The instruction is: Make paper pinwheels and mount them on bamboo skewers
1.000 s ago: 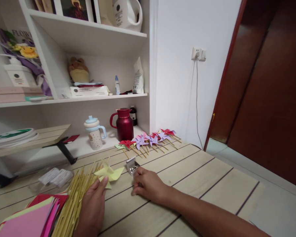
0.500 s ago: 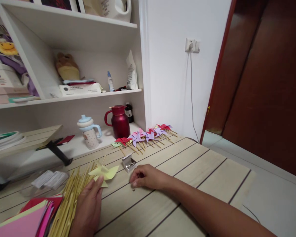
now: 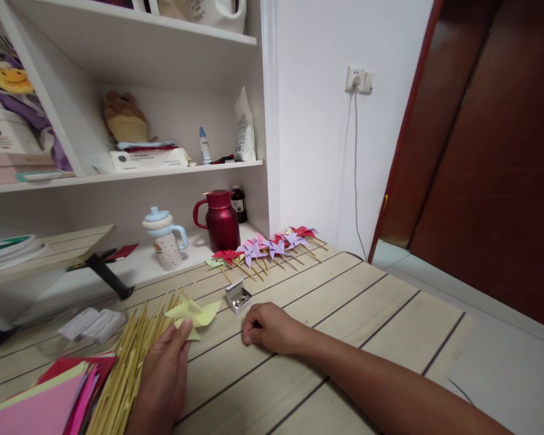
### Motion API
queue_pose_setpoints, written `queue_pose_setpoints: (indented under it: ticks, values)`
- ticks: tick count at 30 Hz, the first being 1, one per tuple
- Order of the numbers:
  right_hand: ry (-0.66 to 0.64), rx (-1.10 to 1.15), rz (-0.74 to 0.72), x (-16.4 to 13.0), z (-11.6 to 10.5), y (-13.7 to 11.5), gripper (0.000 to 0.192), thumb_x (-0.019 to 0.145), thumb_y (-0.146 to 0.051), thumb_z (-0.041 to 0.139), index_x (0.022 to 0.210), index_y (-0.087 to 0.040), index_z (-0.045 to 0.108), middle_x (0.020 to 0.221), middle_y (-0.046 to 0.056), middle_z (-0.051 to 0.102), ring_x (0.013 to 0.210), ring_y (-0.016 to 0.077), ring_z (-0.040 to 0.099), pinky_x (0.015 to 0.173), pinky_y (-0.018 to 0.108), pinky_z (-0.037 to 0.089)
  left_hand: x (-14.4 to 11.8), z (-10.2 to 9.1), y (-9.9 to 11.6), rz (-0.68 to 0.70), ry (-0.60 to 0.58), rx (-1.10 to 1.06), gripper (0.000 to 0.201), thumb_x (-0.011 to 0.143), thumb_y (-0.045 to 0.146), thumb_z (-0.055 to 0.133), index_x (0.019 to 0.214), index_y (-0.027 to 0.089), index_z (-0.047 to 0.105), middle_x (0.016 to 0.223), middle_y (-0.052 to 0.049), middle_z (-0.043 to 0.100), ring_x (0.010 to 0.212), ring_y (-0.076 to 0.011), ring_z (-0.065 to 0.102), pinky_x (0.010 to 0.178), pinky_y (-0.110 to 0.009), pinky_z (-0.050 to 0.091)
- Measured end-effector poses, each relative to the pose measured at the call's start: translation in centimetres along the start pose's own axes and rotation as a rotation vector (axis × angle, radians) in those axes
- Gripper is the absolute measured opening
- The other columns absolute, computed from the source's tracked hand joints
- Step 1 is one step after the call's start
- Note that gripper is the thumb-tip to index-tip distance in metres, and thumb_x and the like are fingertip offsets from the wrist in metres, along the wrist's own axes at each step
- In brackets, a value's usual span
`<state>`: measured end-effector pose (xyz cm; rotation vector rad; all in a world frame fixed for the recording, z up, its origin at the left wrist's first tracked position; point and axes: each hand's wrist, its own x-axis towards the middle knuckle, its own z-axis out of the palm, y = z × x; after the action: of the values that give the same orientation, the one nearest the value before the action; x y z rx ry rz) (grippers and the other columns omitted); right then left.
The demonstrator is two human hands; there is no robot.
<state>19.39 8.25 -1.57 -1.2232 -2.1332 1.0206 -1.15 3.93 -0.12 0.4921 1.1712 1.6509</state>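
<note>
OK so the yellow pinwheel is in the left hand, pinched with the thumb on the near side and its paper blades fanning out past the fingertips. It's held up over the worktop, in front of the tips of a bundle of thin wooden sticks that lies just beside that same hand.

The right hand is off to the right of the pinwheel, near it but not touching. Its fingers are curled in and low to the wood, and honestly I can't tell if there's anything between them. The two hands are apart from each other.

Just beyond the right hand's knuckles there's a little open box with shiny metal bits in it. Further back, a row of red, purple and pink pinwheels lies near the wall. Colored paper is stacked left of the sticks.
</note>
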Motion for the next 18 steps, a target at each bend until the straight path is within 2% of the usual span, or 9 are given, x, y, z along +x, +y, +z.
queue_pose_setpoints:
  ticks: [6, 11, 18]
  values:
    - [-0.157, 0.009, 0.042, 0.10, -0.63, 0.41, 0.013, 0.071, -0.014, 0.067, 0.078, -0.018, 0.078, 0.059, -0.004, 0.066, 0.053, 0.0095, 0.051, 0.049, 0.018, 0.035, 0.26, -0.19, -0.19, -0.006, -0.012, 0.000, 0.012, 0.083, 0.014, 0.065, 0.078, 0.020, 0.073, 0.091, -0.002, 0.073, 0.102, -0.0114, 0.065, 0.098, -0.021, 0.048]
    - [-0.173, -0.013, 0.045, 0.20, -0.72, -0.08, 0.012, 0.065, -0.010, 0.071, 0.070, -0.019, 0.076, 0.060, -0.004, 0.067, 0.059, 0.0104, 0.056, 0.051, 0.017, 0.036, 0.18, -0.10, -0.21, -0.001, 0.015, -0.002, 0.011, 0.080, 0.013, 0.068, 0.076, 0.021, 0.073, 0.089, -0.002, 0.073, 0.107, -0.0139, 0.064, 0.102, -0.026, 0.047]
    - [-0.153, 0.041, 0.066, 0.63, -0.44, 0.72, 0.011, 0.065, -0.013, 0.073, 0.074, -0.019, 0.076, 0.064, -0.004, 0.069, 0.060, 0.0102, 0.058, 0.053, 0.017, 0.039, -0.12, 0.07, 0.22, -0.029, 0.022, -0.006, 0.012, 0.082, 0.015, 0.067, 0.076, 0.022, 0.072, 0.095, -0.002, 0.074, 0.114, -0.0141, 0.062, 0.110, -0.029, 0.040]
